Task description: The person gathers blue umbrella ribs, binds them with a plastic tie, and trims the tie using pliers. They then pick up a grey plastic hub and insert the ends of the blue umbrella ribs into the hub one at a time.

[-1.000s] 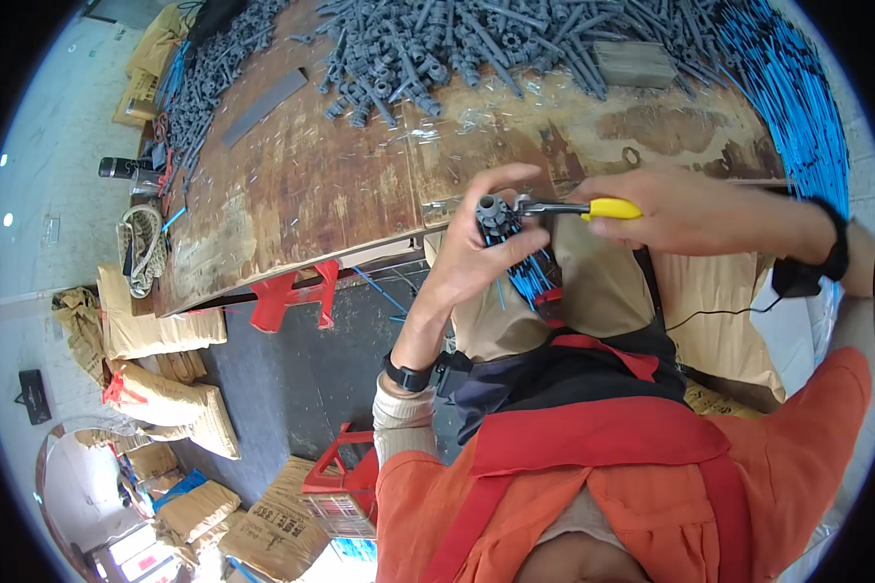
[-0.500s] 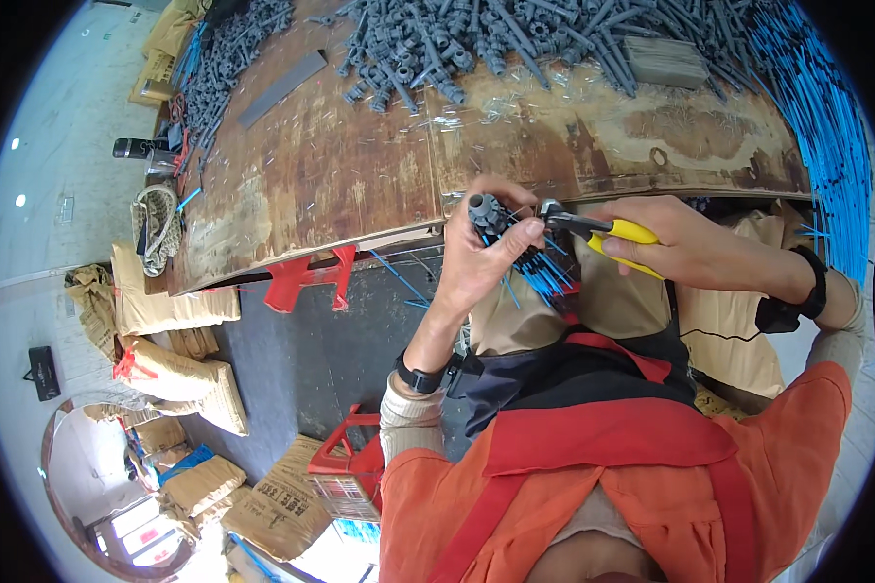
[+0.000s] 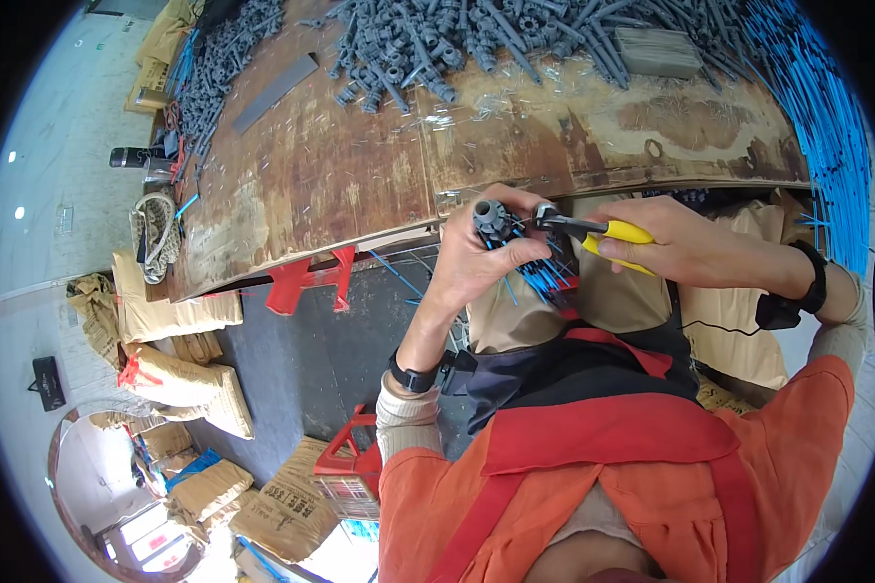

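Note:
My left hand (image 3: 464,255) is wrapped round a dark grey ribbed plastic fitting (image 3: 493,220). Thin blue strips (image 3: 544,279) stick out from it toward my lap. In my right hand (image 3: 663,238) is a pair of cutting pliers (image 3: 603,233) with yellow grips. Their metal jaws are close to the fitting, by the fingers of my left hand. I cannot tell whether the jaws are touching a strip. Both hands are in front of the near edge of the wooden table (image 3: 331,185).
Grey plastic fittings (image 3: 457,44) are heaped at the back of the table, and long blue strips (image 3: 831,146) lie at its right end. A flat grey bar (image 3: 274,92) and a grey block (image 3: 657,51) rest there too. Brown sacks (image 3: 190,389) and a red stool (image 3: 348,452) stand left.
The fitting has turned a little in my left hand, so its round end shows more. The pliers have shifted slightly left.

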### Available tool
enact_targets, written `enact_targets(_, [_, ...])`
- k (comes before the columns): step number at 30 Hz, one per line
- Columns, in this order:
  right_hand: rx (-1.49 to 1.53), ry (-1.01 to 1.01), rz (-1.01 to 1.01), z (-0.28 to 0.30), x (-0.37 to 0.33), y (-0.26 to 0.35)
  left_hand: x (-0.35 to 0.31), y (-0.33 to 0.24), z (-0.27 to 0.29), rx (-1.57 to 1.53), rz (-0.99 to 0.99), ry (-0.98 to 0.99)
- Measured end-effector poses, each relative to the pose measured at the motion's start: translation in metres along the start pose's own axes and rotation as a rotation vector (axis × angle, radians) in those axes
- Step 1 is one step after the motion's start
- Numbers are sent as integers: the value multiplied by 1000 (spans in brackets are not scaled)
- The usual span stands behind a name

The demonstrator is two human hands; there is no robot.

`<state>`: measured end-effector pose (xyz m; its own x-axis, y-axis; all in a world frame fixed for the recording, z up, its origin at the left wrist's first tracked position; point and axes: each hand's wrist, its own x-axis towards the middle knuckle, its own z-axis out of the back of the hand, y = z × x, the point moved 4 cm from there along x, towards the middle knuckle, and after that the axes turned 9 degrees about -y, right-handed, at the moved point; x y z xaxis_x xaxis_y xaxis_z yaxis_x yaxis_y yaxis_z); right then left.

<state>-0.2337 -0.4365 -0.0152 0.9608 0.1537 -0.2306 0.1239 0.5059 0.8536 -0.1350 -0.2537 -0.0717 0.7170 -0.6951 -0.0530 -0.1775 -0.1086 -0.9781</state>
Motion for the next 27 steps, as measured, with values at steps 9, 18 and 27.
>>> enact_targets(9, [-567,-240,172,7,-13,2,6,-1,1,186,-157,33])
enact_targets(18, [-486,-317,255,-11,-5,-7,7,-4,-3,223,-206,-74])
enact_targets(27, [-617,-227,301,8,-4,5,6,-1,1,208,-28,12])
